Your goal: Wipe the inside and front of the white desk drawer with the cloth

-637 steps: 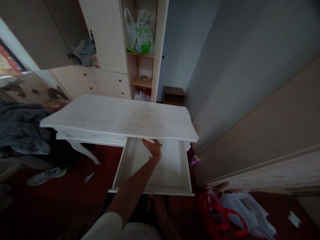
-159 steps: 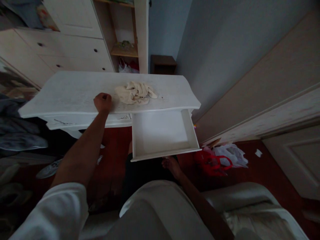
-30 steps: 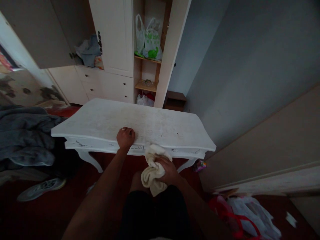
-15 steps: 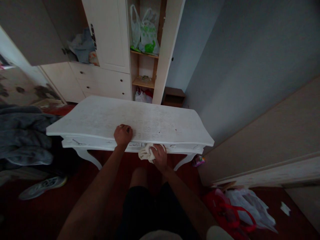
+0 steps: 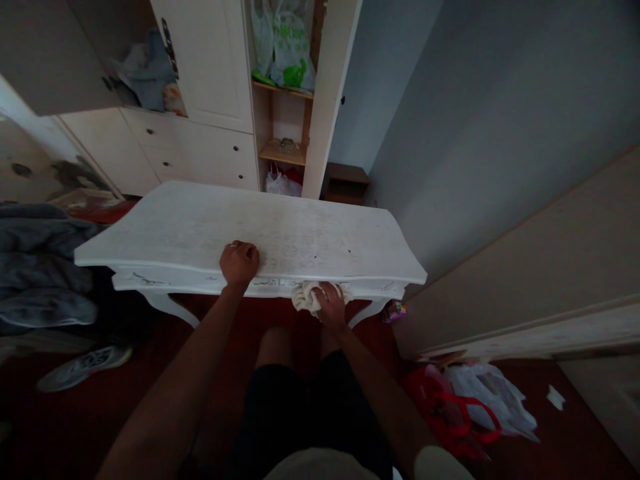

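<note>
In front of me stands a white table (image 5: 200, 220) with curved legs, carved marks along its front and grey smudges on its top. My left hand (image 5: 240, 262) rests on the tabletop near the front edge, its fingers curled into a fist; whether anything is inside is hidden. A crumpled cream cloth (image 5: 306, 298) is bunched under my right hand (image 5: 331, 303), whose fingers grip it against the table's front face, right of the middle. Two small dark specks lie on the tabletop above the right hand.
Behind the table, a white wardrobe (image 5: 205, 67) has open doors and plastic bags (image 5: 290, 53) on a shelf. Grey fabric (image 5: 45, 267) and a shoe (image 5: 85, 369) are at left. A red bag (image 5: 435, 413) and a white plastic bag (image 5: 493, 397) lie on the floor at right.
My right hand has slid the cloth to the right along the table's front. My left hand stays fisted on the tabletop. The view has shifted slightly.
</note>
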Demonstrator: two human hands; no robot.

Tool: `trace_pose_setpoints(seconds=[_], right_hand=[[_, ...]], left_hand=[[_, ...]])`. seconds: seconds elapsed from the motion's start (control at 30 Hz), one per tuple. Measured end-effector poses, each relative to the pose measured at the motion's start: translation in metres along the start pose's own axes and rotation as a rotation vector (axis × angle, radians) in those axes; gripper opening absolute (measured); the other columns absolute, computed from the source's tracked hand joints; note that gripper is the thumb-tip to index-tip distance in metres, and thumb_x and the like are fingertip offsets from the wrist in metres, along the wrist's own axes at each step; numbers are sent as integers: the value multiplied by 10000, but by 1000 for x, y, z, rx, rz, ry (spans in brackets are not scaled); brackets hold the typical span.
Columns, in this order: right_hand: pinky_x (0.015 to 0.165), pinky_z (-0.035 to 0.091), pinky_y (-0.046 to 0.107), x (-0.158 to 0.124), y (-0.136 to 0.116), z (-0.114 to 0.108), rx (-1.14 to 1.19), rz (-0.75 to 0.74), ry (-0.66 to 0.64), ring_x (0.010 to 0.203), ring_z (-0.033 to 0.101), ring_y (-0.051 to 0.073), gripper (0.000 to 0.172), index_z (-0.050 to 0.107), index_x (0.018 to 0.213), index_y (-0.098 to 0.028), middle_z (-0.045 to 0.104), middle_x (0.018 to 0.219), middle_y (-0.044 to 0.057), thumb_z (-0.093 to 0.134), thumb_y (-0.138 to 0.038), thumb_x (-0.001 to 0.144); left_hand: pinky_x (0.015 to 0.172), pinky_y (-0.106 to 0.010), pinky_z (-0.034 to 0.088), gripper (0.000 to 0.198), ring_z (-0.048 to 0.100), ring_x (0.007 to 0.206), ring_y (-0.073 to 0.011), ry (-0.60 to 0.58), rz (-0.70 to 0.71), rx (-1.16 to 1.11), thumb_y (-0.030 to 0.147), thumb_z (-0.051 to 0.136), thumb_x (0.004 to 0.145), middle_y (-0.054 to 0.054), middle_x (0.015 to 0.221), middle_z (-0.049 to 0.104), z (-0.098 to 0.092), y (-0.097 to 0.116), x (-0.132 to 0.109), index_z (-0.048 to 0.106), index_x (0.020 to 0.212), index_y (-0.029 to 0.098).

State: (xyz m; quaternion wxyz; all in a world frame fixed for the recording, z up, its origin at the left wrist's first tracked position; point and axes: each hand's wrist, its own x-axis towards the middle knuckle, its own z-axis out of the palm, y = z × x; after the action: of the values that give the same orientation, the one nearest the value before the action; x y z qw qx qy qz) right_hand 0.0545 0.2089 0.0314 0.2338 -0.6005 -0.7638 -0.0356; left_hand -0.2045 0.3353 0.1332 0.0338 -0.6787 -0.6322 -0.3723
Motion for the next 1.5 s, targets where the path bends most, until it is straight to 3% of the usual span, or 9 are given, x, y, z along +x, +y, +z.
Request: trace_pose_setpoints(seconds=[0.23,0.43,0.53,0.67,0.77,0.93,1.13,1.33,1.5], right_hand=[[1136,245,490,-16,23,-11,17,-102,-29,1299,449,267,461,607,1246,-202,567,1356,127,530,-141,796],[1121,296,456,-28,46,-29,32,-169,-133,1233,508,271,504,643,1207,-195,609,1291,114,545,-105,721],[1098,324,465,-38,71,-48,-26,-11,-76,1237,500,280,522,636,1199,-199,608,1282,126,515,-79,706],[1030,390,457,-46,104,-76,-112,402,195,1195,508,308,462,585,1213,-154,595,1250,177,506,-185,759],[983,416,464,-44,114,-88,-92,588,346,1150,524,315,415,559,1190,-158,607,1195,172,470,-276,802],[947,430,459,-31,86,-75,-7,664,409,1105,540,310,359,563,1127,-154,607,1120,173,427,-348,857],[955,429,444,-21,29,-47,80,549,457,1097,534,305,363,552,1163,-156,604,1128,163,492,-296,833],[966,432,431,-12,-13,-30,182,312,502,1090,548,278,352,592,1167,-192,622,1150,125,559,-238,819],[961,424,441,15,-46,-5,249,332,453,1078,543,289,376,594,1173,-184,627,1137,122,573,-206,798]], left_hand=[[771,-387,441,256,586,895,-284,-1,1,-9,264,484,826,-135,921,682,1,-1,0,725,840,178],[760,-383,439,252,587,887,-285,7,-1,5,266,484,815,-129,907,684,0,0,1,721,819,183],[753,-384,440,245,587,892,-285,13,-2,-3,267,490,812,-129,911,685,1,0,1,720,825,185],[743,-385,438,253,585,876,-280,22,-3,-5,266,478,816,-127,901,681,1,1,0,717,812,186],[724,-386,437,253,581,845,-277,25,-4,7,265,478,804,-127,876,673,0,2,0,717,796,183],[727,-389,433,258,579,839,-276,27,10,7,273,478,809,-136,876,671,0,1,1,718,797,178],[716,-371,428,263,583,848,-274,24,-1,19,265,477,805,-135,878,681,-1,2,1,724,801,173],[719,-374,427,257,581,847,-273,17,5,21,271,485,808,-136,880,680,-3,3,1,722,798,171],[723,-367,422,257,581,849,-268,21,6,13,265,483,807,-131,882,680,1,0,1,722,802,173]])
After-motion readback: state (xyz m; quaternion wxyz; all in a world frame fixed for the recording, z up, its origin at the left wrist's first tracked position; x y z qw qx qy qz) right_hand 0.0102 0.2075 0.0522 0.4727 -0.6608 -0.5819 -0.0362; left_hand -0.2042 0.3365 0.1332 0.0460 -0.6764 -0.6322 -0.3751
